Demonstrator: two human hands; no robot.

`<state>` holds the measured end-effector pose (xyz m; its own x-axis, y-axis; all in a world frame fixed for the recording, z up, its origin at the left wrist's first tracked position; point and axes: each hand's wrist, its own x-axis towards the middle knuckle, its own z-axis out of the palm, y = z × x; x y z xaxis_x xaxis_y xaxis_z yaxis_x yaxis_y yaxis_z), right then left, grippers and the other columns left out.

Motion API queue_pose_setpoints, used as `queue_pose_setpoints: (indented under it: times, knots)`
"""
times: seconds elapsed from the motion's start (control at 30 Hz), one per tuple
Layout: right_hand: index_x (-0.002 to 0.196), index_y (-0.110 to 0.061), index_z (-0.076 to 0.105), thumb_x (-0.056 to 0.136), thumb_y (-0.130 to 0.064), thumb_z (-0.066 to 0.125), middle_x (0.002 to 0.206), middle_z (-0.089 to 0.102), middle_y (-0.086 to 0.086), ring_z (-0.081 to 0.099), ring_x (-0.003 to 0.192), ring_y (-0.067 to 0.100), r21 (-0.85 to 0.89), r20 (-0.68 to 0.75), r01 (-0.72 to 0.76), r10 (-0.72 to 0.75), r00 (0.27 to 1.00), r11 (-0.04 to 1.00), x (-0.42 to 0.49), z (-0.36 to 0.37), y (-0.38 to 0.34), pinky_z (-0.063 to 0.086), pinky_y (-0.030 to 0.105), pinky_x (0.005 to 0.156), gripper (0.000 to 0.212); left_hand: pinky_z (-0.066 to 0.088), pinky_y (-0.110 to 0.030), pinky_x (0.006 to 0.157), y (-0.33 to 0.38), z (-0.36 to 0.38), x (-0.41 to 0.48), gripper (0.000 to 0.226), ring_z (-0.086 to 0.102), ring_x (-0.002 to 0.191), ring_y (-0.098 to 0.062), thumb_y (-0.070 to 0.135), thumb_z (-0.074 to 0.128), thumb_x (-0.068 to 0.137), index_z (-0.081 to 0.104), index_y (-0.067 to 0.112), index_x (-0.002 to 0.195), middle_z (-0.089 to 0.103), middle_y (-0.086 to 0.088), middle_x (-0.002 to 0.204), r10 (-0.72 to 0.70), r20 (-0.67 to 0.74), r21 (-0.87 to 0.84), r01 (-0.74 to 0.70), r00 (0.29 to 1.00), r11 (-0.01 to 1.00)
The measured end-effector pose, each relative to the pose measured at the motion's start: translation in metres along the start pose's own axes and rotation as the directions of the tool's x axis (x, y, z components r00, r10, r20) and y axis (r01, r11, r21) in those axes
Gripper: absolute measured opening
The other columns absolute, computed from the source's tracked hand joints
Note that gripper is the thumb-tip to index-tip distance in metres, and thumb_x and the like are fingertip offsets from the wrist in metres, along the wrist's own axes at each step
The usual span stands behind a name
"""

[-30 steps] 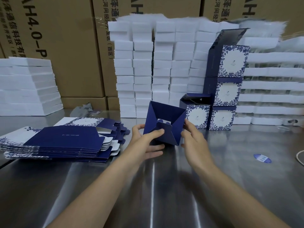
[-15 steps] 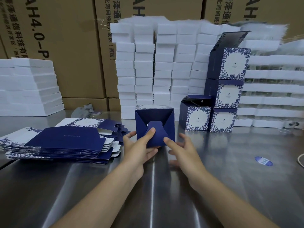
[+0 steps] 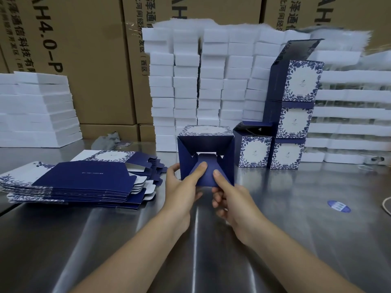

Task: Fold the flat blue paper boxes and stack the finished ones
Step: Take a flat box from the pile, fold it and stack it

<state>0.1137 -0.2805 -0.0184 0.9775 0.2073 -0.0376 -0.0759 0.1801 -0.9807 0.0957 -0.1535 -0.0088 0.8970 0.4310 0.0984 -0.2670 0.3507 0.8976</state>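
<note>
Gripping the half-folded dark blue paper box [image 3: 206, 142] over the steel surface [image 3: 296, 229], my left fingers [image 3: 172, 169] and right fingers [image 3: 219, 200] pinch its flap. Left lies the pile of flat blue blanks [image 3: 84, 180]; finished boxes [image 3: 292, 115] stand stacked right.

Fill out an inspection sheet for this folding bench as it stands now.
Surface: steel table, shiny, with glare streaks.
Job's things: half-folded box held at centre, open end facing the camera; pile of flat boxes on the left; four finished boxes on the right, three stacked, one beside them.
Clutter: blue round sticker on the table; grey crumpled wrap at the back.
Hands: left hand grips the box's left edge, thumb on its flap; right hand pinches the same flap.
Cables: pale cord at the right edge.
Surroundings: white foam blocks stacked behind; cardboard cartons beyond.
</note>
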Motion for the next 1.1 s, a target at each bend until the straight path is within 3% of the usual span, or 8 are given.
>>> queue_pose_setpoints:
  times: [0.13, 0.23, 0.3, 0.4, 0.53, 0.7, 0.87, 1.1]
  knots:
    - [0.078, -0.015, 0.062, 0.101, -0.041, 0.069, 0.056, 0.049, -0.002, 0.048, 0.049, 0.01, -0.025, -0.009, 0.056, -0.056, 0.998, 0.998, -0.001, 0.0, 0.001, 0.036, 0.02, 0.045, 0.036, 0.056, -0.026, 0.069, 0.0, 0.0, 0.0, 0.051, 0.078, 0.078, -0.005, 0.029, 0.084, 0.09, 0.051, 0.028, 0.128, 0.08, 0.016, 0.088, 0.032, -0.008, 0.07, -0.031, 0.999, 0.997]
    - [0.08, -0.012, 0.059, 0.103, -0.035, 0.068, 0.052, 0.046, -0.003, 0.044, 0.045, 0.009, 0.005, -0.059, 0.078, -0.078, 0.995, 0.997, -0.001, -0.001, -0.005, 0.033, 0.019, 0.043, 0.034, 0.056, -0.032, 0.072, 0.002, 0.002, -0.002, 0.038, 0.08, 0.079, -0.012, 0.036, 0.08, 0.092, 0.056, 0.026, 0.119, 0.081, 0.008, 0.083, -0.077, 0.038, 0.113, 0.072, 0.996, 0.991]
    - [0.08, -0.012, 0.058, 0.102, -0.034, 0.069, 0.052, 0.043, -0.004, 0.041, 0.045, 0.009, 0.023, -0.084, 0.078, -0.076, 0.994, 0.997, 0.0, -0.006, -0.01, 0.031, 0.02, 0.044, 0.033, 0.05, -0.028, 0.065, 0.002, 0.002, -0.002, 0.026, 0.077, 0.07, -0.011, 0.041, 0.078, 0.092, 0.065, 0.02, 0.1, 0.07, 0.009, 0.067, -0.147, 0.066, 0.187, 0.133, 0.987, 0.973]
    - [0.079, -0.014, 0.056, 0.101, -0.033, 0.07, 0.052, 0.041, -0.005, 0.038, 0.045, 0.009, 0.055, -0.101, 0.064, -0.058, 0.993, 0.996, 0.001, -0.01, -0.013, 0.03, 0.021, 0.043, 0.032, 0.043, -0.026, 0.059, 0.001, 0.005, -0.004, 0.033, 0.063, 0.058, -0.011, 0.043, 0.072, 0.096, 0.062, 0.019, 0.077, 0.05, 0.005, 0.057, -0.192, 0.109, 0.271, 0.157, 0.975, 0.95]
    - [0.074, -0.015, 0.06, 0.097, -0.037, 0.072, 0.053, 0.044, -0.003, 0.041, 0.044, 0.009, 0.08, -0.083, 0.024, -0.017, 0.996, 0.997, 0.001, -0.009, -0.014, 0.03, 0.021, 0.043, 0.034, 0.041, -0.025, 0.057, 0.0, 0.007, -0.006, 0.028, 0.058, 0.056, -0.009, 0.034, 0.066, 0.102, 0.061, 0.018, 0.079, 0.05, 0.005, 0.056, -0.156, 0.121, 0.271, 0.119, 0.98, 0.955]
    - [0.063, -0.018, 0.064, 0.094, -0.031, 0.068, 0.062, 0.052, 0.001, 0.044, 0.05, 0.01, 0.063, 0.114, -0.024, 0.016, 0.993, 0.998, -0.006, -0.001, -0.01, 0.03, 0.023, 0.048, 0.034, 0.043, -0.029, 0.064, 0.003, 0.01, -0.015, 0.031, 0.058, 0.06, -0.013, 0.037, 0.065, 0.101, 0.065, 0.018, 0.077, 0.063, 0.0, 0.062, -0.165, 0.173, 0.309, 0.106, 0.971, 0.945]
    - [0.062, -0.017, 0.053, 0.096, -0.023, 0.061, 0.053, 0.034, 0.0, 0.038, 0.047, 0.012, 0.036, 0.0, 0.083, -0.083, 0.997, 0.996, -0.006, -0.004, -0.015, 0.031, 0.021, 0.045, 0.035, 0.038, -0.031, 0.064, 0.005, 0.012, -0.018, 0.037, 0.05, 0.058, -0.014, 0.038, 0.066, 0.098, 0.054, 0.024, 0.066, 0.044, 0.004, 0.061, -0.172, 0.176, 0.352, 0.101, 0.969, 0.931]
    - [0.063, -0.02, 0.056, 0.092, -0.027, 0.062, 0.056, 0.039, -0.003, 0.037, 0.049, 0.012, 0.066, 0.02, 0.008, -0.009, 1.0, 0.998, -0.007, -0.006, -0.02, 0.023, 0.024, 0.046, 0.03, 0.035, -0.031, 0.062, 0.002, 0.011, -0.013, 0.047, 0.044, 0.055, -0.014, 0.025, 0.06, 0.099, 0.043, 0.027, 0.055, 0.033, 0.005, 0.054, -0.153, 0.171, 0.248, 0.108, 0.973, 0.963]
